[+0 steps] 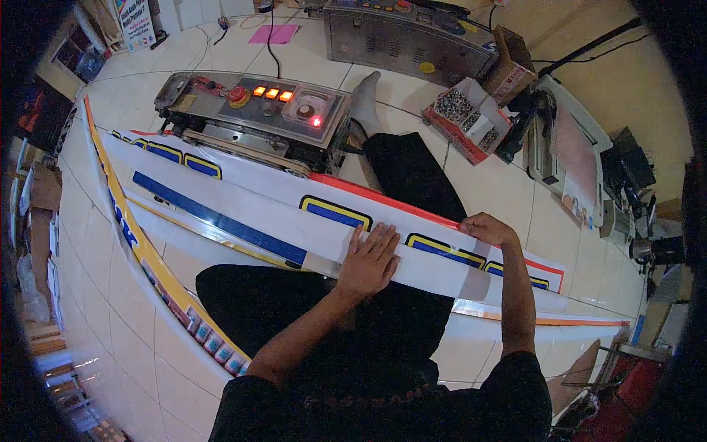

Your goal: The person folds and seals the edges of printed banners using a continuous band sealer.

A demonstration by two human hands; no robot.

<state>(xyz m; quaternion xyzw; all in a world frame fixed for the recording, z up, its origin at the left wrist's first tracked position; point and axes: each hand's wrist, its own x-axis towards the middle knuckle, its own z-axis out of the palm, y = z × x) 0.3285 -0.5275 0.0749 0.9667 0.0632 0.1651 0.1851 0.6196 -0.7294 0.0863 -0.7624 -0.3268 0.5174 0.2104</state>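
A long white printed banner [420, 272] with a red edge and blue-and-yellow lettering lies folded across my lap. My left hand [370, 258] rests flat on its white fold, fingers stretched out. Farther right, my right hand [488, 230] is closed in a pinch on the banner's red edge. Just beyond the banner, a band sealing machine [254, 110] shows a red button, lit orange switches and a dial. The banner's far edge runs along the machine's front, and part of that edge is hidden beneath it.
A yellow-edged banner strip [147, 258] stretches down the left side of the tiled floor. An open box of small metal parts [464, 118] sits at the right, beside a cardboard box [508, 66]. A second metal machine [405, 44] stands at the back, near a pink sheet [274, 34].
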